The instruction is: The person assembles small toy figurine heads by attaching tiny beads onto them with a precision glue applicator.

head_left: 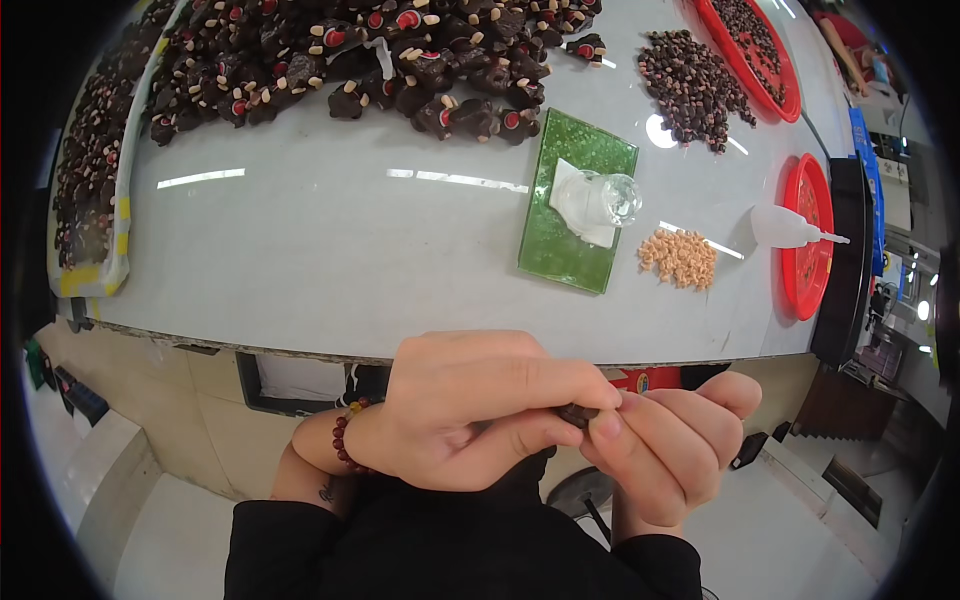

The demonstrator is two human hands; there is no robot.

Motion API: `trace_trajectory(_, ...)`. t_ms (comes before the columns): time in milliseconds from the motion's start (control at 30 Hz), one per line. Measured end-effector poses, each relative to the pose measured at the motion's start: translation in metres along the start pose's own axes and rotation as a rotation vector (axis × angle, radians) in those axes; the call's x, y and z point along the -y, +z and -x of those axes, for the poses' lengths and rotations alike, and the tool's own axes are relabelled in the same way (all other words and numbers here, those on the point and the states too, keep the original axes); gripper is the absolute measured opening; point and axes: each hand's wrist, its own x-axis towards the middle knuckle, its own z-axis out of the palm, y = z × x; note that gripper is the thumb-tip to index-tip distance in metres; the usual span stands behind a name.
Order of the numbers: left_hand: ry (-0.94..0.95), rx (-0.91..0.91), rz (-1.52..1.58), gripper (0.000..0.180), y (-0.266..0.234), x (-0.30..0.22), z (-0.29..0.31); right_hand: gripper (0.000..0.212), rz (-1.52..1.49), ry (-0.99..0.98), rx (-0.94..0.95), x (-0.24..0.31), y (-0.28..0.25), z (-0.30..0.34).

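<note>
Both my hands meet in front of the table's near edge. Between its thumb and forefinger, my left hand pinches a small dark brown piece. Curled from the other side, my right hand grips the piece's right end with thumb and forefinger. Fingers cover most of it, so its full shape is hidden. Beyond my hands, a small pile of pale tan bits lies on the table. A green slab carries a white folded tissue and a small clear glass vessel.
Dark brown lumps with red and cream parts are heaped at the back. Small dark pieces form another pile, beside a red tray. A white squeeze bottle leans over another red tray. A bin of dark pieces stands left.
</note>
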Motion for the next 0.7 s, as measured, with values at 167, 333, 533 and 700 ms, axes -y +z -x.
trace_trajectory(167,0.025,0.022,0.056,0.018,-0.002,0.003,0.001,0.031,-0.026,-0.01,-0.015,0.0,0.003,0.002)
trace_trajectory(333,0.047,0.028,0.106,0.019,0.0,0.001,-0.001,0.028,-0.032,-0.02,-0.046,0.0,0.001,0.005)
trace_trajectory(533,0.066,0.045,0.057,0.019,-0.002,-0.001,0.0,0.025,-0.077,-0.009,-0.06,-0.002,0.003,0.006)
trace_trajectory(700,0.074,0.003,-0.113,0.019,-0.018,-0.011,0.005,0.017,-0.106,-0.003,-0.097,-0.007,0.005,0.006)
